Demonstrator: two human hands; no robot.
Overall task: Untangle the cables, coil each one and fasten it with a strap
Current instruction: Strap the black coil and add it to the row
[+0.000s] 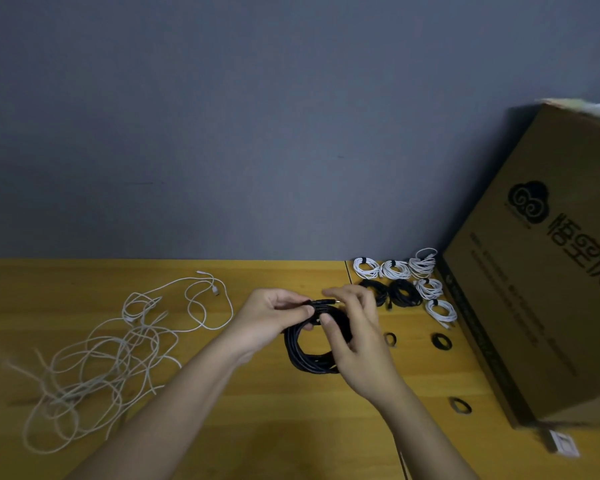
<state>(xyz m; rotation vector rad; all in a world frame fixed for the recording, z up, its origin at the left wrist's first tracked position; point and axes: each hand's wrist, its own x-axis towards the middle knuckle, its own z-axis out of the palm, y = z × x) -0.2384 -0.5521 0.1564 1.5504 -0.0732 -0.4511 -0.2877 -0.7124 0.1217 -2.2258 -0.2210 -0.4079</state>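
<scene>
While L hand (pixel 274 315) grips black coil (pixel 312 355), R hand (pixel 355 336) pinches it.

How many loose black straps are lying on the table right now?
3: one beside the right hand, one nearer the box, one closest to the camera. Others may be hidden.

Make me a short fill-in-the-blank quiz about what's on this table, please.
1. Both hands, left hand and right hand, hold a coil coloured ____.
2. The loose tangle of cables is coloured ____.
3. The bundles lie beside a cardboard ____.

Missing words: black; white; box
</scene>
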